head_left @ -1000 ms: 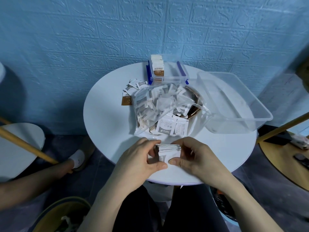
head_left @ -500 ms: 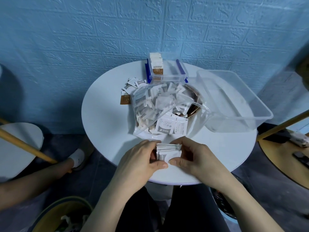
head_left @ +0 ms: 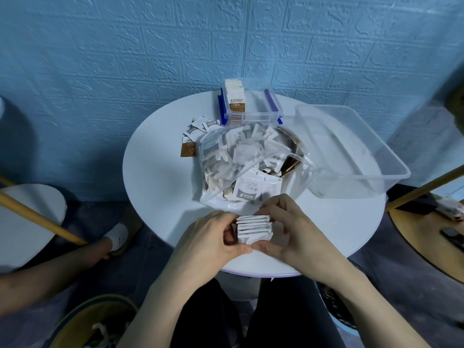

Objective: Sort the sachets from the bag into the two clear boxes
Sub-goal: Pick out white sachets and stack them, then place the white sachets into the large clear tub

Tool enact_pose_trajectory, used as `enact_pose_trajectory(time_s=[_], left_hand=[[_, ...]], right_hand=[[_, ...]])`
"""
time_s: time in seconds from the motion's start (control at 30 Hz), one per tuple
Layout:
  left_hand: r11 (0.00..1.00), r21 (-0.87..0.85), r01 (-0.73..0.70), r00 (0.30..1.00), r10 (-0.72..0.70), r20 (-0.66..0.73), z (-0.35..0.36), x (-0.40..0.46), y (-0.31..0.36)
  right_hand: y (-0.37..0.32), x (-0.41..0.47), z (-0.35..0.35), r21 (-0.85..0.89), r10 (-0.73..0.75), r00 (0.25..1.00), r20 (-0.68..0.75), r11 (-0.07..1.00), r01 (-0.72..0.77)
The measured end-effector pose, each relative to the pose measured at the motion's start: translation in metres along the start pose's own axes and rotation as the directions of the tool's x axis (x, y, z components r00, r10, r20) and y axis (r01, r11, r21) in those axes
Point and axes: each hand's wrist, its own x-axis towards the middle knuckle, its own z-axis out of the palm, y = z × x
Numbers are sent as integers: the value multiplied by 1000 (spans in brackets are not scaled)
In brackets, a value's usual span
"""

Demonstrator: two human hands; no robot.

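Pinching a stack of white sachets [head_left: 254,229] from both sides, the two hands hold it at the near edge of the round white table [head_left: 160,177]: the left hand [head_left: 213,243] curls its fingers round the stack's left end with the thumb along the near bottom corner, and the right hand [head_left: 295,231] closes its fingers over the right end and far side. The sachets stand on edge, packed face to face, so only their thin top edges and the front face of the nearest one show; the stack's long axis runs away from the person, each sachet lying crosswise, left to right. Its lower edge and right end are hidden by fingers. Just beyond lies the clear bag [head_left: 241,162], crumpled and full of jumbled sachets whose print is mostly unreadable, though one at its near mouth reads "Sugar". A few loose sachets [head_left: 198,136] lie at the bag's far left. Behind stands the small clear box [head_left: 261,106] with blue clips, holding upright brown-and-white sachets at its left end. To the right sits the large clear box [head_left: 356,146], overhanging the table's edge.
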Motion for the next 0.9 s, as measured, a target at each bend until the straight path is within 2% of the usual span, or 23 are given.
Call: enact_pose_trajectory(time_s=[0.13,0.33,0.4,0.5,0.63,0.7,0.77,0.83,0.9], left_hand=[[999,53,-10,999,8,34,-8,-2,10],[995,92,-48,998,46,32,-21,0,26],[999,31,-15,1000,14,19,-23,2,30],[984,-176,21,1000,-23,-11,-21,9,36],[949,-285,-134,986,100,-130,-12,26,55],[948,-197,-251,942,192,-276,-8,34,64],[922,77,-378,826,374,-421,0,43,73],[817,351,-458,703,575,-419,15,53,84],[703,501,-505,658,689,-304,35,64,93]], right_hand=[[-3,-2,-5,87,-43,998,41,995,39],[-16,3,-17,-23,-187,981,55,982,188],[-19,2,-22,-1,-193,981,35,981,193],[-23,-1,-38,84,-161,986,-30,983,163],[-22,-1,-64,118,-135,984,-116,982,149],[-18,2,-82,146,-118,984,-134,980,138],[-11,8,-105,143,-114,980,-163,980,137],[0,19,-130,124,-100,972,-211,984,129],[16,37,-154,114,-71,963,-259,988,103]])
